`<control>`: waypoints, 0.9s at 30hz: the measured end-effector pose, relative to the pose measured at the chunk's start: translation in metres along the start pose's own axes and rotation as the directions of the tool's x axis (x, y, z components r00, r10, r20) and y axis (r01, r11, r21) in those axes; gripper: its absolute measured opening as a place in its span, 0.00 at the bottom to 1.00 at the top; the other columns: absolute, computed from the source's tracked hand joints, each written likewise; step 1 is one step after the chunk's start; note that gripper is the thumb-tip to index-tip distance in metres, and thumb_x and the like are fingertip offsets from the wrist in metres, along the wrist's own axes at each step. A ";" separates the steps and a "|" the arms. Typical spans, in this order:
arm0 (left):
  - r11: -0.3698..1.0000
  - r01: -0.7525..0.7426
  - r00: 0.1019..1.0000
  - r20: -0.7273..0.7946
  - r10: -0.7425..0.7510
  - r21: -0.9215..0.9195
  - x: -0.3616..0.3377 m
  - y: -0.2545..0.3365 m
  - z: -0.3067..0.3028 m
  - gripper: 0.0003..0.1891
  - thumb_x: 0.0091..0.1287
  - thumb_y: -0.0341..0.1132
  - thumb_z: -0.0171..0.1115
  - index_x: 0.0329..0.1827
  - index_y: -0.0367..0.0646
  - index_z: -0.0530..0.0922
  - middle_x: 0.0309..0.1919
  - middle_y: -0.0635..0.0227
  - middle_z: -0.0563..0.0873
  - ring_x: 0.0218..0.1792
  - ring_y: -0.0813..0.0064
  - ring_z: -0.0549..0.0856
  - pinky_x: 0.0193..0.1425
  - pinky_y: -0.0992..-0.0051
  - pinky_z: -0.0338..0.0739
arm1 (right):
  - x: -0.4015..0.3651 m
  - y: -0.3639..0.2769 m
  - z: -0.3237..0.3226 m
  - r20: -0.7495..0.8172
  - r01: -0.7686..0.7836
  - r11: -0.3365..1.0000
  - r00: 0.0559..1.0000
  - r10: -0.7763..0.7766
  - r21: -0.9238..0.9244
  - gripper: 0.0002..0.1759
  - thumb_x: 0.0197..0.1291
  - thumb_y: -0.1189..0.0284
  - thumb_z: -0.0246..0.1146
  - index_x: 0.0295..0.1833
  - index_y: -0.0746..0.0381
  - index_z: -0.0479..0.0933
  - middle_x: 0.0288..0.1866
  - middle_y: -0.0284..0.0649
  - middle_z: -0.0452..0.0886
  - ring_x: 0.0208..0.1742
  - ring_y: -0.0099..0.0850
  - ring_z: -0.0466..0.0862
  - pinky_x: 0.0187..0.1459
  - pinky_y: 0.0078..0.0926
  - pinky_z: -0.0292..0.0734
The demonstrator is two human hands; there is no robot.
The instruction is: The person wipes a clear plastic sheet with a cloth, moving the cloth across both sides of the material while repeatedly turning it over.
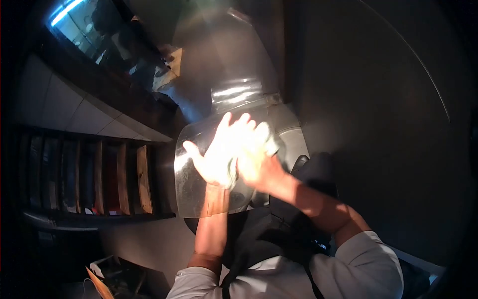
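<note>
A curved clear plastic sheet (191,182) with shiny reflections is in front of my body. My left hand (211,157) shows through it, lying flat underneath with thumb and fingers stretched out. Over the sheet, my right hand (256,167) presses down with bent fingers on a pale cloth (271,143), which also peeks out near the left palm. Strong light washes out both hands where they overlap, so the finger contact is hard to make out.
Wooden slats like steps (144,179) stand at the left. Beyond them is a lit glass opening (82,32) with a brown paper piece (175,65) near it. A dark wall or panel (383,99) fills the right. An orange-edged object (99,284) lies lower left.
</note>
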State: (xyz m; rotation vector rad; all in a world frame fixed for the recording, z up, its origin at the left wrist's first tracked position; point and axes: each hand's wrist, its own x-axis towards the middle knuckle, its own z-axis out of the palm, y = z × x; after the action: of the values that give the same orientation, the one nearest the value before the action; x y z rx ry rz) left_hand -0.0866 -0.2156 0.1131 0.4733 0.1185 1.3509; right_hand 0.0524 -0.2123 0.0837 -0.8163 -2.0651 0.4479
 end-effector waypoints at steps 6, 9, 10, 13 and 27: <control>0.973 0.046 0.992 0.129 -0.017 -0.227 0.006 -0.025 -0.013 0.66 0.61 0.88 0.35 0.87 0.38 0.49 0.85 0.47 0.54 0.84 0.48 0.56 0.87 0.45 0.47 | 0.054 -0.002 -0.018 0.064 -0.043 0.999 0.997 0.041 0.029 0.30 0.64 0.68 0.64 0.71 0.67 0.74 0.75 0.60 0.73 0.77 0.57 0.71 0.71 0.51 0.71; 0.981 0.182 0.979 -0.084 -0.188 -0.074 0.008 -0.016 -0.018 0.65 0.59 0.89 0.38 0.84 0.39 0.55 0.82 0.35 0.57 0.80 0.29 0.58 0.81 0.33 0.53 | 0.000 -0.050 0.005 0.050 0.114 0.986 0.991 -0.121 0.124 0.26 0.66 0.68 0.65 0.68 0.66 0.78 0.73 0.57 0.75 0.75 0.55 0.74 0.67 0.50 0.76; 0.979 0.189 0.981 -0.029 -0.191 -0.071 0.010 -0.019 -0.041 0.62 0.62 0.87 0.41 0.84 0.41 0.56 0.80 0.35 0.60 0.80 0.34 0.60 0.80 0.33 0.58 | -0.015 -0.050 0.018 0.060 0.160 0.957 0.982 -0.180 0.241 0.26 0.67 0.68 0.65 0.68 0.67 0.78 0.73 0.57 0.75 0.74 0.56 0.75 0.67 0.49 0.76; 0.967 0.001 0.849 -0.511 0.133 0.254 -0.001 -0.025 -0.032 0.50 0.73 0.75 0.46 0.87 0.48 0.52 0.80 0.39 0.60 0.78 0.42 0.65 0.78 0.40 0.66 | -0.027 -0.038 0.022 0.063 0.167 0.973 0.982 -0.179 0.162 0.25 0.68 0.68 0.65 0.68 0.68 0.78 0.73 0.56 0.75 0.76 0.57 0.72 0.71 0.49 0.74; 0.995 -0.014 0.997 -0.083 0.006 -0.096 -0.010 0.000 -0.032 0.54 0.63 0.86 0.40 0.89 0.69 0.49 0.83 0.46 0.59 0.81 0.39 0.56 0.77 0.24 0.53 | -0.002 -0.061 0.030 -0.016 0.253 0.960 0.967 -0.253 0.120 0.16 0.65 0.69 0.66 0.55 0.65 0.83 0.65 0.58 0.81 0.72 0.49 0.78 0.74 0.51 0.69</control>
State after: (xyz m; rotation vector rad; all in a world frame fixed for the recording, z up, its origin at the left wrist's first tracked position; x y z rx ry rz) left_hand -0.1000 -0.2173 0.0826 0.3370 0.1184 1.3801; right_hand 0.0049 -0.2581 0.0999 -0.4718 -2.0841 0.4258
